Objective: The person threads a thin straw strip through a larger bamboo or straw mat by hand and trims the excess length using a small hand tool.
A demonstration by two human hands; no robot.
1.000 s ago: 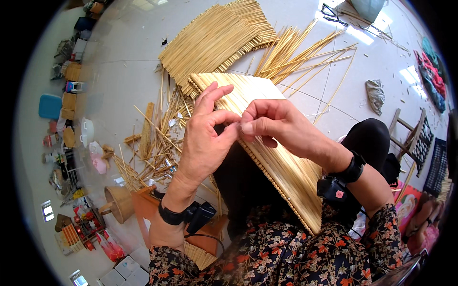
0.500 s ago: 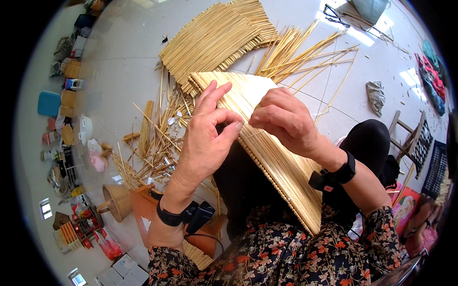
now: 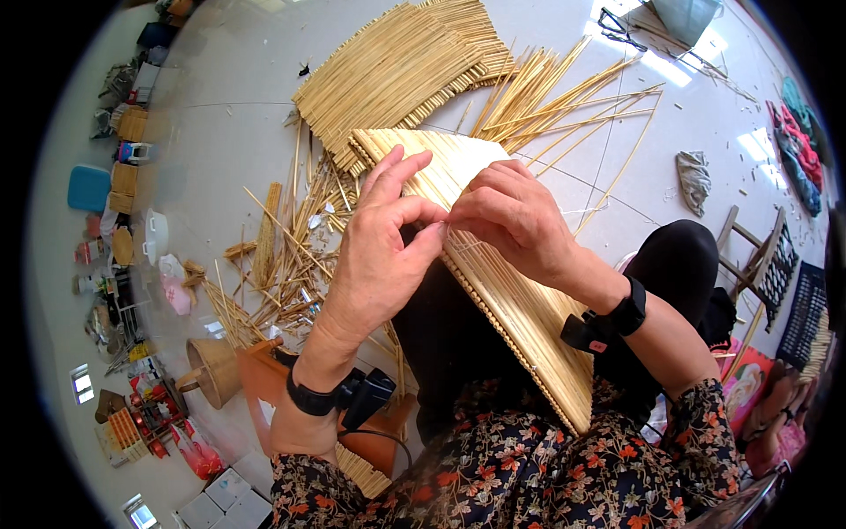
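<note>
The straw panel (image 3: 529, 322) lies slantwise across the person's lap, its near end against the flowered shirt (image 3: 520, 467). The lap and body probably steady it, leaving both hands free at its left edge.

The left hand (image 3: 381, 251) is over that edge, thumb and forefinger pinched together while the other fingers stand lifted, likely to keep them clear. The right hand (image 3: 511, 216), above the panel, has its fingers curled in to meet the left fingertips. Both seem to grasp fine thread (image 3: 586, 210), which shows as a pale strand off the panel's right side; the pinch itself is too small to be sure.

Beyond the panel, other flat straw panels (image 3: 388, 75) overlap on the floor (image 3: 220, 150), with loose straws (image 3: 564, 97) fanned beside them, perhaps to be within reach. Straw scraps (image 3: 286, 282) litter its left.

Of the containers, a tan tub (image 3: 214, 375) and a white basin (image 3: 156, 236) sit left of the panel, and a grey bucket (image 3: 686, 19) far beyond its right; their contents cannot be made out.
</note>
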